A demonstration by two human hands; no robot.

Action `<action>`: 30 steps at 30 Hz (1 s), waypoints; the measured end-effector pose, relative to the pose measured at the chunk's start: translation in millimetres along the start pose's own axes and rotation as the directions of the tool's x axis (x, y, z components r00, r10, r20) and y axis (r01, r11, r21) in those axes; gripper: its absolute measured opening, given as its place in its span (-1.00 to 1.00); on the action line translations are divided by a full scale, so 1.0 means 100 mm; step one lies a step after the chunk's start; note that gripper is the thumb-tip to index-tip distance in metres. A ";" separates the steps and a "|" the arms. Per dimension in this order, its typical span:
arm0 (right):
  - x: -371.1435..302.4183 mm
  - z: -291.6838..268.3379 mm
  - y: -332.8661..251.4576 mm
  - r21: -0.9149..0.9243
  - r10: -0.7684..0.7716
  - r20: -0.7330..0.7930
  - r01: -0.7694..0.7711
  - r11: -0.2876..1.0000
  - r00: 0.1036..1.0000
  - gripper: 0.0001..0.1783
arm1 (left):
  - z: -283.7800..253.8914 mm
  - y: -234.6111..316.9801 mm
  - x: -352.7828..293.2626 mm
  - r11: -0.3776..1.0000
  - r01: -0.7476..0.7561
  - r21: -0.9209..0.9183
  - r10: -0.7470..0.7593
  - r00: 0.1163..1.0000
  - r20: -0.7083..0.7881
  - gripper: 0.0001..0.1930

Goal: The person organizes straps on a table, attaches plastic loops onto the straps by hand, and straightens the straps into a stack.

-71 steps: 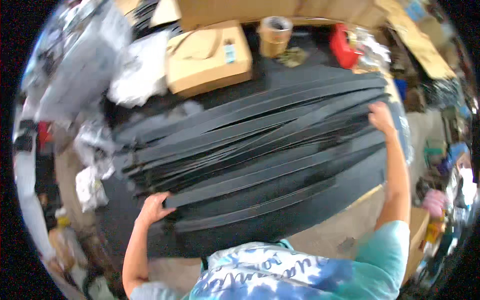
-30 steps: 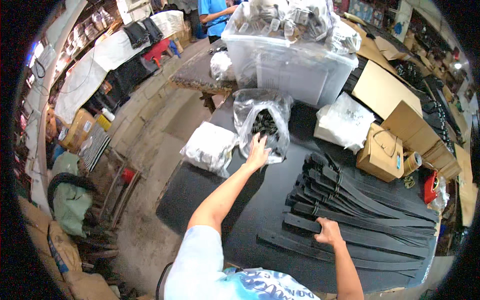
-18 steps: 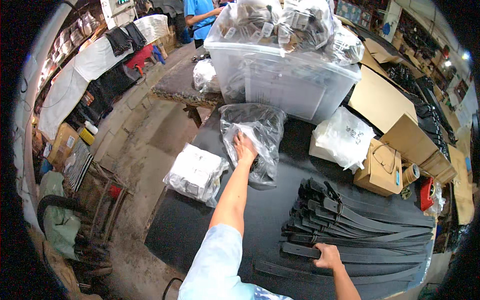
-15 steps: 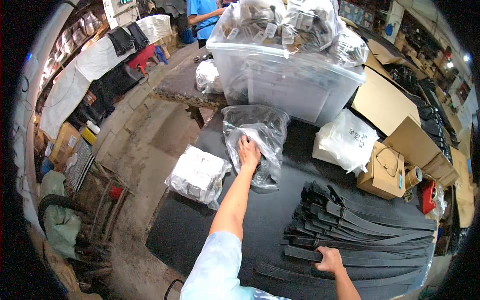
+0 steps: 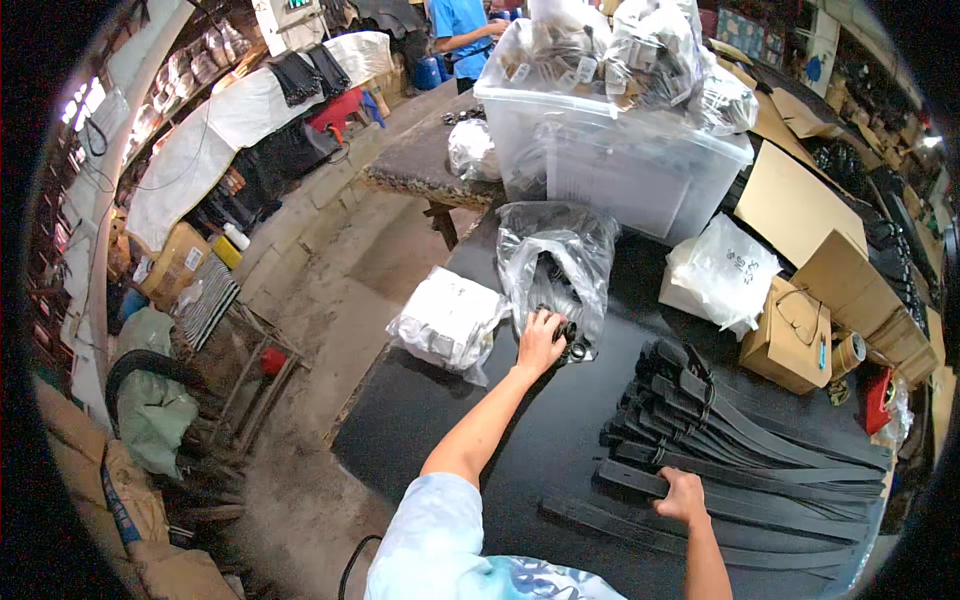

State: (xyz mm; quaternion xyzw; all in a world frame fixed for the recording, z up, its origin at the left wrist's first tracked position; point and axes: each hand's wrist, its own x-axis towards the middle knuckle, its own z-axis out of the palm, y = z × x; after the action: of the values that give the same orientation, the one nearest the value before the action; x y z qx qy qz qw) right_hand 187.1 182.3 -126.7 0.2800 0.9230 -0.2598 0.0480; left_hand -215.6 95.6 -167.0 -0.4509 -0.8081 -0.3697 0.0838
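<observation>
My left hand (image 5: 541,340) is at the near, gathered edge of a clear plastic bag (image 5: 560,228), its fingers curled over small black rings (image 5: 573,345). More dark pieces show through the film; their exact kind is hard to make out. Toward the right, my right hand (image 5: 682,495) grips a black belt strap (image 5: 740,505) near its left end. Behind that strap lies a pile of black belt straps (image 5: 665,400), some bundled with ties, their long ends fanning to the right. Another strap (image 5: 640,530) lies nearer to me.
A white wrapped packet (image 5: 447,318) sits left of the bag. Behind stands a clear plastic bin (image 5: 620,165) topped with filled bags. At right are a white plastic bag (image 5: 722,270) and a cardboard box (image 5: 788,335). A person in blue (image 5: 462,40) stands far back.
My left hand has drawn back toward me along the bag, whose opening and black rings now show. My right hand keeps its grip on the strap. The whole view has shifted.
</observation>
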 end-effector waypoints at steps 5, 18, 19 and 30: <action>-0.02 0.01 0.01 -0.028 -0.091 -0.069 0.090 0.996 0.993 -0.50 | -0.13 0.06 -0.35 0.976 0.104 -0.193 -0.083 0.990 0.110 -0.62; 0.04 0.08 0.09 -0.044 -0.096 -0.024 0.095 0.995 0.995 -0.51 | -2.39 1.89 0.38 0.803 -0.337 -0.492 0.340 0.936 -0.087 -0.66; 0.02 0.06 0.08 -0.057 -0.080 0.010 0.081 0.995 0.997 -0.49 | -2.68 2.18 0.40 0.756 -0.515 -0.404 0.472 0.857 -0.209 -0.64; -0.19 0.14 0.08 -0.141 -0.358 -0.196 0.335 0.932 0.913 -0.45 | -3.82 2.52 -0.14 0.210 -0.965 -0.157 0.734 0.262 -0.627 -0.62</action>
State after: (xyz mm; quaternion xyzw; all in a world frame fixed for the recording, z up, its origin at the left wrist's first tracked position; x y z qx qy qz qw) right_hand 206.7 171.4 -137.6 0.1358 0.9698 -0.1834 -0.0860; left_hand -83.5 -90.7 230.5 -0.7391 -0.2307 -0.5426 0.3256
